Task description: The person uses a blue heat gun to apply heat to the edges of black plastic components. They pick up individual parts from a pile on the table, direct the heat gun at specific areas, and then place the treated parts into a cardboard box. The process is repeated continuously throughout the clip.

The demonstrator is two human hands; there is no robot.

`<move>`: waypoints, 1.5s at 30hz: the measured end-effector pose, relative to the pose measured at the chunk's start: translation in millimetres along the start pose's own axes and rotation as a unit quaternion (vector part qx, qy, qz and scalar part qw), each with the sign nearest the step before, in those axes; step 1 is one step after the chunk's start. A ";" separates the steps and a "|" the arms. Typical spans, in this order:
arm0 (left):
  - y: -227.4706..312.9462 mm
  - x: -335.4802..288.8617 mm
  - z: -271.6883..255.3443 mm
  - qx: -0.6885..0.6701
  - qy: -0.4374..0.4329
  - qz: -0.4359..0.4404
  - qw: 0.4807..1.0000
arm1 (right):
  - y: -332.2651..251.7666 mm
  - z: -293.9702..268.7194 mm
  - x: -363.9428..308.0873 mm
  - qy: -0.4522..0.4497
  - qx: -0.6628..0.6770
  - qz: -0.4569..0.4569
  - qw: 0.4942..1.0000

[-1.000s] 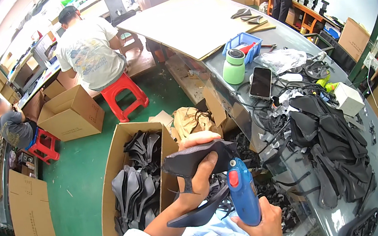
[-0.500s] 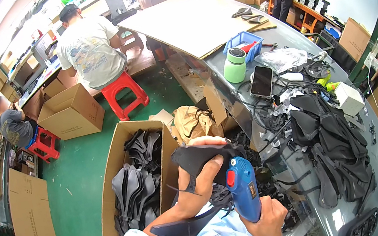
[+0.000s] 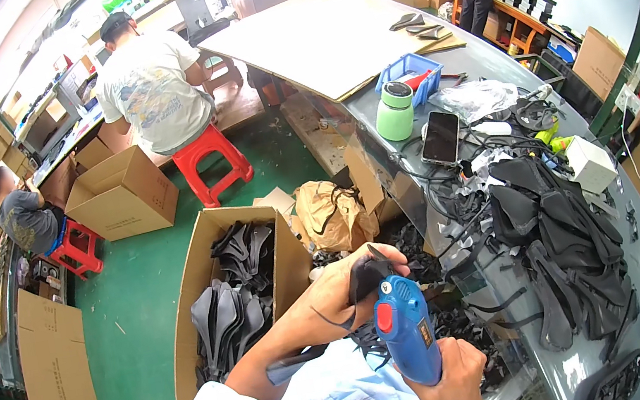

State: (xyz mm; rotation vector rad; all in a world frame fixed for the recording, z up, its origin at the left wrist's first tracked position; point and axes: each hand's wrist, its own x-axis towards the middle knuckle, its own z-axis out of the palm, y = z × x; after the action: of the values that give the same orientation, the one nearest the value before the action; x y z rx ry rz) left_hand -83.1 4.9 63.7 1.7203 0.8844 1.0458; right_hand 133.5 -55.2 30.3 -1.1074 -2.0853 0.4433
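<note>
My left hand (image 3: 333,292) is closed round a soft black piece (image 3: 365,279), bent between the fingers, with a thin strip hanging off it by the wrist. In my right hand (image 3: 458,376) is a blue handheld power tool (image 3: 415,344) with a red button. Its head lies up against the underside of the black piece; the working tip is hidden. Left of my forearm stands an open cardboard box (image 3: 287,268) with stacked dark shaped pieces (image 3: 226,319) inside.
On the grey table (image 3: 474,62) at right lie a heap of black pieces (image 3: 566,245), a phone (image 3: 441,137), a green bottle (image 3: 395,113), a blue basket (image 3: 426,87) and cables. Black scraps (image 3: 478,355) lie below. Two people sit on red stools (image 3: 212,163); another stands far right.
My left hand has turned over and moved slightly right, folding the black piece up into the fingers. The blue tool has shifted a little left and down, still in my right hand.
</note>
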 end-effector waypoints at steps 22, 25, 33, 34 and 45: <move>-42.0 -27.0 93.9 -0.401 0.027 -0.111 0.909 | 17.7 -23.3 40.7 0.198 0.399 0.287 0.848; -29.0 -11.8 95.1 -0.488 0.167 -0.131 0.847 | 17.9 -14.6 38.9 0.171 0.349 0.263 0.883; -14.8 -2.0 65.9 -0.443 0.341 0.058 0.827 | 23.3 2.3 -8.1 0.071 0.014 0.107 0.992; -16.4 -3.4 64.4 -0.428 0.351 0.072 0.829 | 22.6 4.7 -8.3 0.069 0.000 0.087 0.994; -25.8 -15.7 52.9 -0.330 0.323 0.127 0.878 | 11.1 -1.7 -2.2 0.045 0.028 0.052 0.997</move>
State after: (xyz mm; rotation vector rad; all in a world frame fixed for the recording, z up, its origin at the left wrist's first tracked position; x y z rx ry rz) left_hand -43.6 -17.8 23.3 0.9128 0.5738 1.9042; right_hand 141.9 -50.8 24.0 -1.1840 -1.9328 0.4914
